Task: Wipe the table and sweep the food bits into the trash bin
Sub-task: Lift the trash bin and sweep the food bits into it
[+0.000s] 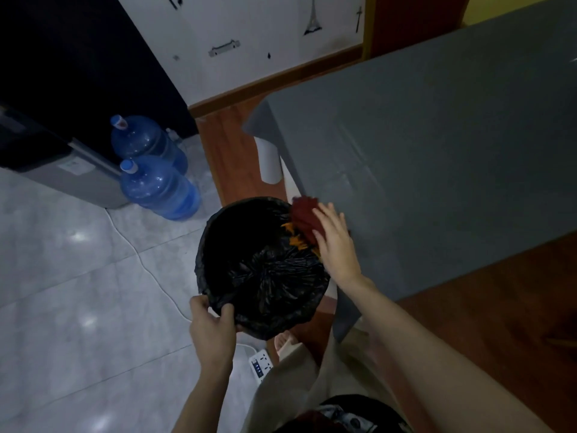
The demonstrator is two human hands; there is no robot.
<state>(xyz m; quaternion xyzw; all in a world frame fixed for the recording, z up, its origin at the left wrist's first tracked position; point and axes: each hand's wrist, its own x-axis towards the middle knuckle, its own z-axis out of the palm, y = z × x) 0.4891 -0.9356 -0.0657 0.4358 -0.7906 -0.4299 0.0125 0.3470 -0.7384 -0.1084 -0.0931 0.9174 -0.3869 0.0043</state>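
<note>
A round trash bin lined with a black bag is held up against the left edge of the grey-covered table. My left hand grips the bin's near rim. My right hand presses a dark red cloth at the table's edge, right over the bin's mouth. Orange food bits are spilling from under the cloth into the bag.
Two blue water jugs stand on the tiled floor at the left beside a dark cabinet. A white power strip and its cable lie on the floor below the bin. A white table leg shows under the cloth corner.
</note>
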